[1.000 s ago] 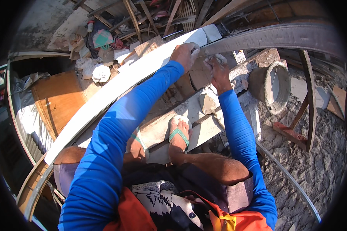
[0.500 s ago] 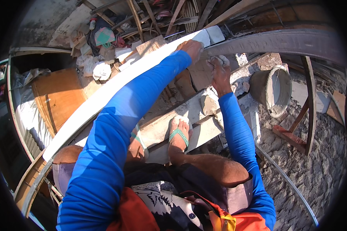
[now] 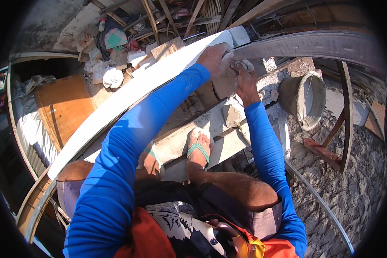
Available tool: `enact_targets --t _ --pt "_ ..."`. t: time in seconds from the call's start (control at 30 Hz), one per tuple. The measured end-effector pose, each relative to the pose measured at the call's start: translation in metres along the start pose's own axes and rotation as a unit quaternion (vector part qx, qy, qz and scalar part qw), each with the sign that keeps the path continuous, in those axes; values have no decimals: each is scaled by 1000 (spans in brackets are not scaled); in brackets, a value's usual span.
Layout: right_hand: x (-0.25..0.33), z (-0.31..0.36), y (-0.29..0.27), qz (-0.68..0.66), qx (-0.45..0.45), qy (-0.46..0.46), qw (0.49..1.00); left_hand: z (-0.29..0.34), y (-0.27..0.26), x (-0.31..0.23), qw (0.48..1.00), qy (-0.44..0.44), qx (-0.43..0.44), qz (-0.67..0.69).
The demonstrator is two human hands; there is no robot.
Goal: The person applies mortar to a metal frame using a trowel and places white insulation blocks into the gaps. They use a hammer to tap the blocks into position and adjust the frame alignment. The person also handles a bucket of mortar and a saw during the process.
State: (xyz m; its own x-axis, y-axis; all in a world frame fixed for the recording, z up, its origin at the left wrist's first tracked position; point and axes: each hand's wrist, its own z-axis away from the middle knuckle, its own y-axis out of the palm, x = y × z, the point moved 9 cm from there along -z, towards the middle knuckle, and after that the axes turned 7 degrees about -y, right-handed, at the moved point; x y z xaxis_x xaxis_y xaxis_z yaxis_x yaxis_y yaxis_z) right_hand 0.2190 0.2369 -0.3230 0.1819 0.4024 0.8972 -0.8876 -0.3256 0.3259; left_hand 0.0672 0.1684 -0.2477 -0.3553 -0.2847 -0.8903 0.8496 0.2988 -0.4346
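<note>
A long white-topped ledge (image 3: 129, 96) curves from the lower left to the far middle. My left hand (image 3: 215, 60) is at its near edge, by the ledge's far end, with the fingers curled and dusted pale. Close beside it, my right hand (image 3: 246, 84) is raised with its whitened fingers bent inward. Whatever lies in either set of fingers is hidden. A pale grey block (image 3: 239, 36) sits at the ledge's end, just beyond both hands. From there a dark grey board (image 3: 309, 45) runs off to the right.
My sandalled feet (image 3: 199, 146) stand on a plaster-smeared plank (image 3: 174, 148). A mortar-crusted bucket (image 3: 303, 101) tilts at the right, beside a wooden brace (image 3: 347, 116) and rough grey ground (image 3: 331, 202). Beyond the ledge lie an orange-brown wood panel (image 3: 66, 107), rubble and timber.
My left hand has come off the ledge's top toward me, down to its near edge and closer to my right hand. The right hand has hardly moved.
</note>
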Motion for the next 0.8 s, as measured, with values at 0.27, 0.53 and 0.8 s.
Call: enact_targets --t 0.27,0.53,0.8 --pt "-8 8 -1 -29 -19 60 998 5 -9 17 995 -60 -75 25" --pt "-1 9 -3 -36 -10 32 999 37 8 12 994 -40 -31 93" --pt "35 -20 -16 132 97 -119 979 -25 -19 31 997 -64 -3 33"
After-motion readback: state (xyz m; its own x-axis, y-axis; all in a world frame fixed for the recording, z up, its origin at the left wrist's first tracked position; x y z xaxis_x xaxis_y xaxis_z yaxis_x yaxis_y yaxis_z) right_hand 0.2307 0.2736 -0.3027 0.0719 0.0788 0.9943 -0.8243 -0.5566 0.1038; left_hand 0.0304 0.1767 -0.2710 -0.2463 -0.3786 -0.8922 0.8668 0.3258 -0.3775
